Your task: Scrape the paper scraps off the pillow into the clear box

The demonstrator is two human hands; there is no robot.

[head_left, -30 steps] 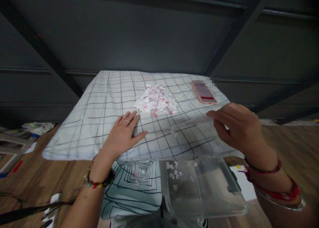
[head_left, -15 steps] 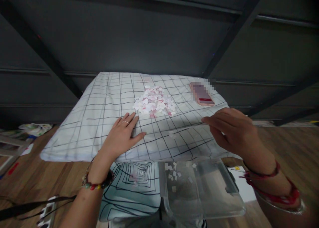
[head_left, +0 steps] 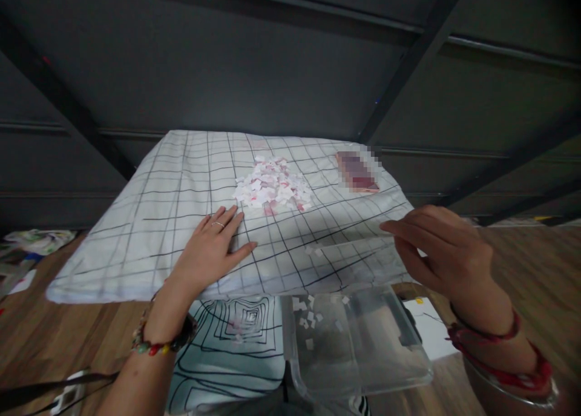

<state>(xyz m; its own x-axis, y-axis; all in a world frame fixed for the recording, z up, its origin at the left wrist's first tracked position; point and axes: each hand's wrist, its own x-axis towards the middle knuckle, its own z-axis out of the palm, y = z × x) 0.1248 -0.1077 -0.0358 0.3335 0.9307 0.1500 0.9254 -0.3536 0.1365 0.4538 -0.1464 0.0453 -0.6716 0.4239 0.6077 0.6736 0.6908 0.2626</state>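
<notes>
My left hand (head_left: 206, 249) lies flat on the checked white cloth (head_left: 177, 180), fingers a little apart, beside the near left side of a heap of small paper pieces (head_left: 272, 186). The pieces are white with some pink marks. On the right, my right hand (head_left: 438, 246) is raised over the cloth's near edge, thumb and fingers pinched together. From its fingertips a thin, pale, stick-like thing (head_left: 354, 242) runs left; blur hides its exact kind. Close to its far end are a couple of white paper bits (head_left: 314, 252).
A clear plastic box (head_left: 363, 349) with several paper bits stands below the cloth's near edge. Left of it is a blue-green surface with black lines (head_left: 227, 367). A phone (head_left: 357, 172) lies at the back right. A dark panelled wall (head_left: 254, 71) rises behind.
The view has shifted slightly to the right, so the cloth and heap appear further left. My right hand has drawn a little to the right, still pinching. My left hand stays flat on the cloth.
</notes>
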